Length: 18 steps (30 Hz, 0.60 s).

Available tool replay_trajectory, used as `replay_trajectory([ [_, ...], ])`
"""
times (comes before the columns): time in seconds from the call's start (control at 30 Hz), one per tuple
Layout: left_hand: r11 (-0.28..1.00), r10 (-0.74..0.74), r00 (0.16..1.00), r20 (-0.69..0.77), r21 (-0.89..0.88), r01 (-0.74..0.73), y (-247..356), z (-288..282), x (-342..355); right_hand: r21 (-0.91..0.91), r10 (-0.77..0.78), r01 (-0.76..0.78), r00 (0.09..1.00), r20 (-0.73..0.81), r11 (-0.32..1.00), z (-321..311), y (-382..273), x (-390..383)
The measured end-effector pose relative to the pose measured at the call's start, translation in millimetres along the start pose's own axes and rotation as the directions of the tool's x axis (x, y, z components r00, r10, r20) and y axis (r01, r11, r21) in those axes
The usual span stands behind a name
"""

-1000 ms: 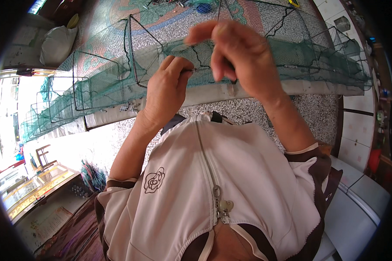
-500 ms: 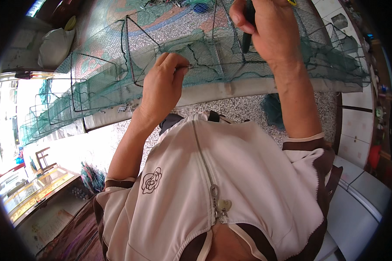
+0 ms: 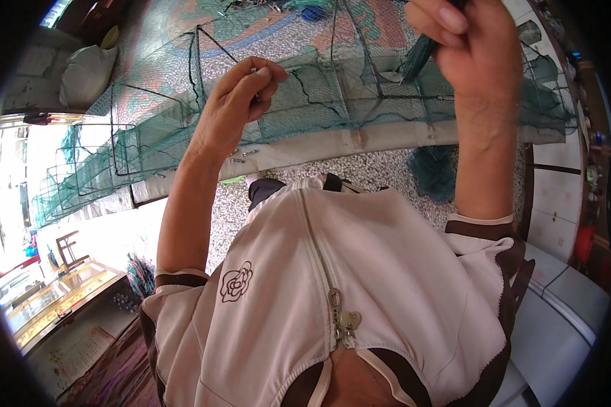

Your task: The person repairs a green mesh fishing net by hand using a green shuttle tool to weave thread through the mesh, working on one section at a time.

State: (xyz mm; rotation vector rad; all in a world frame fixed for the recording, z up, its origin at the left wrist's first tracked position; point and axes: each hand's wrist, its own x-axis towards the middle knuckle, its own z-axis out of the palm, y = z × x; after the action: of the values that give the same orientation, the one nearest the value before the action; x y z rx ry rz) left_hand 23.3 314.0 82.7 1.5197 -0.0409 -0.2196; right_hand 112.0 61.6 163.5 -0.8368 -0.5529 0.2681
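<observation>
A long green mesh net trap (image 3: 360,95) on black wire frames stretches across the table before me. My left hand (image 3: 241,98) is raised over the net's near side, fingers curled in a pinch. A tiny glint shows at its fingertips, but what they grip cannot be made out. At the upper right my right hand (image 3: 478,57) is closed around a netting needle (image 3: 418,57) wound with dark green twine. Its tip points down toward the mesh, and its upper end is hidden in the fingers.
Small metal pieces (image 3: 237,161) lie on the table's pale near edge (image 3: 360,140). A dark green net bundle (image 3: 433,173) sits below it, at right. A blue ball of twine (image 3: 312,12) is at the far side. A white sack (image 3: 87,74) stands at left.
My right hand has moved right, with the needle tilting outward. My left hand has drawn left and slightly up, uncovering the small metal pieces on the table edge.
</observation>
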Motion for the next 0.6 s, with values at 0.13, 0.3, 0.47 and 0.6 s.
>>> replay_trajectory([
  [0.13,0.981,0.018,1.000,0.011,0.191,-0.019,0.3,1.3,0.0,-0.028,-0.019,0.020,1.000,0.024,0.999,5.1,-2.5,1.9],
  [0.3,0.885,0.128,0.992,-0.004,0.452,-0.112,1.8,5.1,-12.5,-0.035,0.022,-0.023,0.999,-0.024,0.999,-0.7,9.9,2.9],
  [0.47,0.833,0.091,0.991,-0.098,0.552,-0.022,6.4,7.9,-25.3,-0.078,-0.031,0.029,0.999,-0.021,0.997,-3.1,10.7,7.4],
  [0.6,0.739,0.141,0.989,-0.054,0.670,-0.069,7.7,11.6,-28.8,-0.156,-0.088,0.090,0.996,0.016,0.984,1.2,10.2,13.1],
])
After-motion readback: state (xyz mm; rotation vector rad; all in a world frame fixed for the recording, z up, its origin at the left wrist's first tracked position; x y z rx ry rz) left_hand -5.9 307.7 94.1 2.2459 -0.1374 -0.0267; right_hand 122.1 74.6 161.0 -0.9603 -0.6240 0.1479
